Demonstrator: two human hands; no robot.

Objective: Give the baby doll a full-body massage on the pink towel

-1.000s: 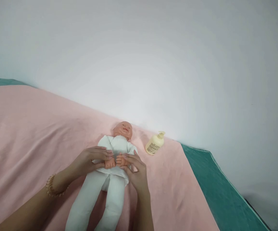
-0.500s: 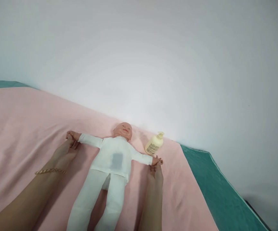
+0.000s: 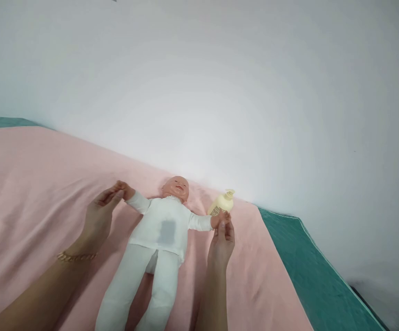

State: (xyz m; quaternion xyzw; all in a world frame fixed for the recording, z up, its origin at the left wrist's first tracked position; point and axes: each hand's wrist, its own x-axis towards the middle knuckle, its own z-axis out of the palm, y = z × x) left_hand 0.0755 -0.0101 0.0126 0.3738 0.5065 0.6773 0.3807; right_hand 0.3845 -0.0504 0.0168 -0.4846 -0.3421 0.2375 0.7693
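Note:
A baby doll [image 3: 158, 230] with a white cloth body lies on its back, head toward the wall, a grey patch on its chest. Its arms are stretched out to both sides and lifted a little. My left hand [image 3: 101, 211], with a beaded bracelet at the wrist, pinches the doll's hand on the left. On the other side, my right hand [image 3: 222, 241] grips the doll's other hand between thumb and fingers. Just behind that doll hand stands a pale yellow pump bottle [image 3: 222, 201], its lower part partly hidden.
A pink sheet [image 3: 261, 276] with soft folds lies under the doll. Green covering [image 3: 309, 262] shows beyond it on the right and at the far left. A white wall [image 3: 199, 92] rises right behind the doll's head and the bottle.
Both my hands have lifted the doll's hands and brought them slightly inward. The doll's right-side hand now covers part of the bottle. Its body has stayed in place.

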